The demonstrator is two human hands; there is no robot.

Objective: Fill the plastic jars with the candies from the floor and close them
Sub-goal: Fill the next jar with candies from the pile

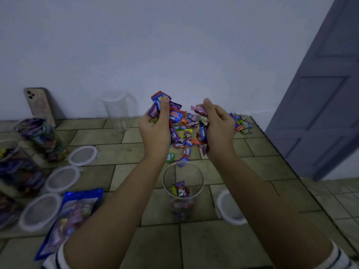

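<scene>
Both fists are loaded: the left hand (pixel 155 131) is clamped on a fat bunch of candies (pixel 165 111), the right hand (pixel 217 127) closed on its own bunch, both held above and beyond the open jar (pixel 182 189). That jar stands on the floor (pixel 204 243) with only a few sweets at the bottom; the loose pile (pixel 186 133) lies just past it. Here's the danger, I'd say: wrappers stick out of both grips (one dangles low from the right), and the jar mouth is narrow, so a double dump could spill candies over the rim or tip the light jar. Its lid (pixel 229 208) waits just right of the jar.
</scene>
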